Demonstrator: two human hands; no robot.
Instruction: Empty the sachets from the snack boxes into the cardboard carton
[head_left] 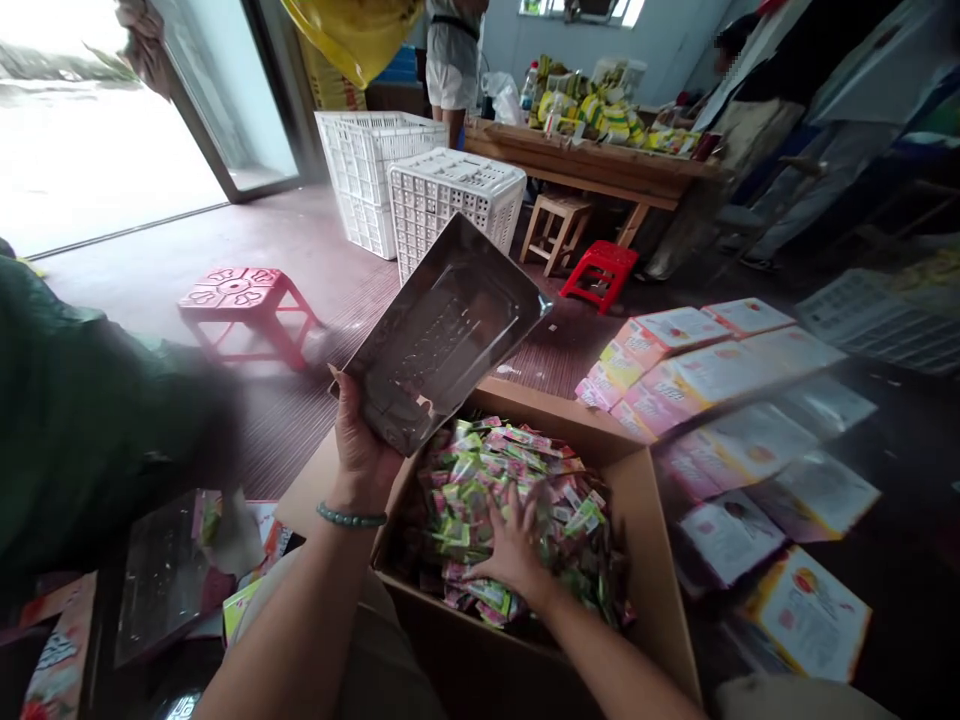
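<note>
My left hand (361,430), with a beaded bracelet on its wrist, grips a dark plastic tray (442,330) by its lower left corner. The tray is tilted up above the far left corner of a cardboard box (641,520). Inside that box lies a heap of small green and pink packets (510,450). My right hand (517,550) rests on the heap with its fingers spread, touching the packets. Whether a packet lies under its palm is hidden.
Stacked printed cartons (720,380) stand right of the box. A clear plastic tray (161,570) lies at left, below a pink stool (247,300). Ahead are white crates (457,190), a red stool (602,272) and a wooden table (570,155) with yellow packages. Other people are at the back.
</note>
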